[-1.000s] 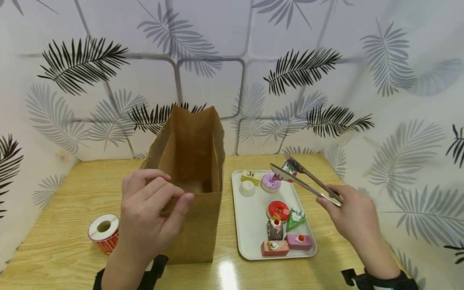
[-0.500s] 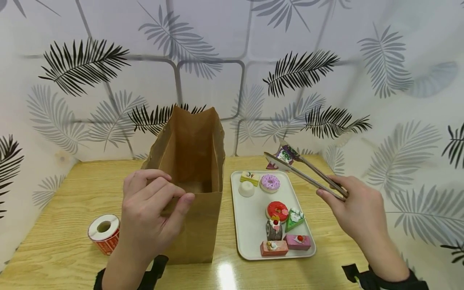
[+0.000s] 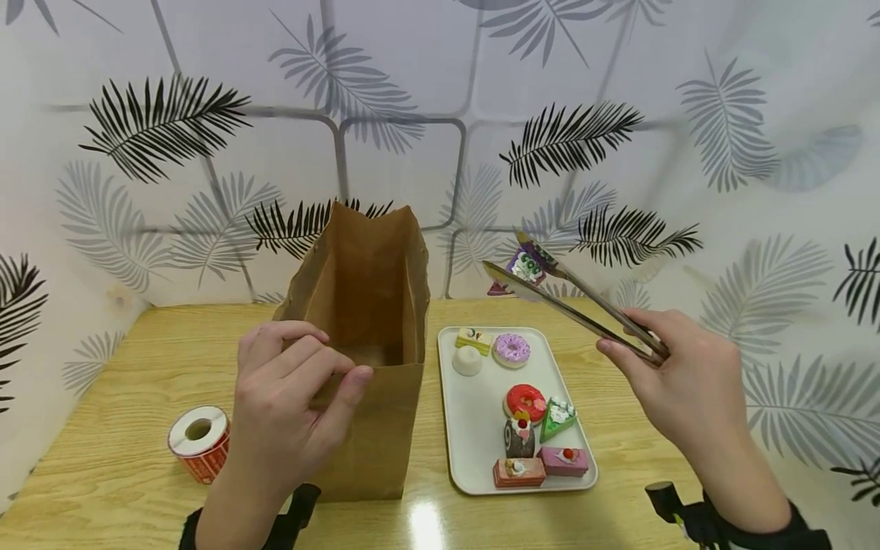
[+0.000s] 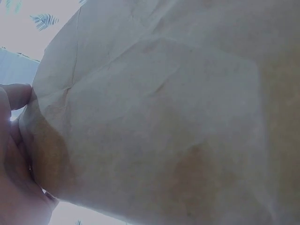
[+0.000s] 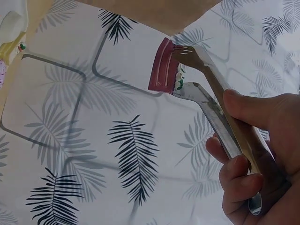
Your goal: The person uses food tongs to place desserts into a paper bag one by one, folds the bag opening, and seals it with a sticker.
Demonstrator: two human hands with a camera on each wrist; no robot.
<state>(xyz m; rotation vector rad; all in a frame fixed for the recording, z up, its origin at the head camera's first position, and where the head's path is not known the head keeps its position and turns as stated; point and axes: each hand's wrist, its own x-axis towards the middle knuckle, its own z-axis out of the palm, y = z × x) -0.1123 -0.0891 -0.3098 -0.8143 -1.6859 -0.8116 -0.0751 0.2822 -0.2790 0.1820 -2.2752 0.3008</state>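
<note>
My left hand (image 3: 289, 405) grips the near left rim of a tall, open-topped brown paper bag (image 3: 378, 431). In the left wrist view the bag's creased side (image 4: 159, 117) fills most of the picture, with my thumb and fingers at its edge. My right hand (image 3: 697, 382) holds metal tongs (image 3: 593, 294), one arm under the thumb and the other against the curled fingers. Between the tong tips is a small purple toy cake slice (image 5: 162, 68) with white and green topping. It hangs in the air above the far edge of the white tray (image 3: 474, 412).
Several toy sweets lie on the tray, among them a lilac donut (image 3: 512, 349), a red donut (image 3: 525, 402), a green triangular slice (image 3: 558, 418) and a dark roll cake (image 3: 519, 437). A roll of red-and-white labels (image 3: 206, 451) stands left of the bag. A leaf-patterned curtain (image 3: 412, 168) encloses the table.
My right hand has raised the tongs with the cake slice, and their tips have moved up and left from over the tray's far end. The left hand keeps its grip on the bag.
</note>
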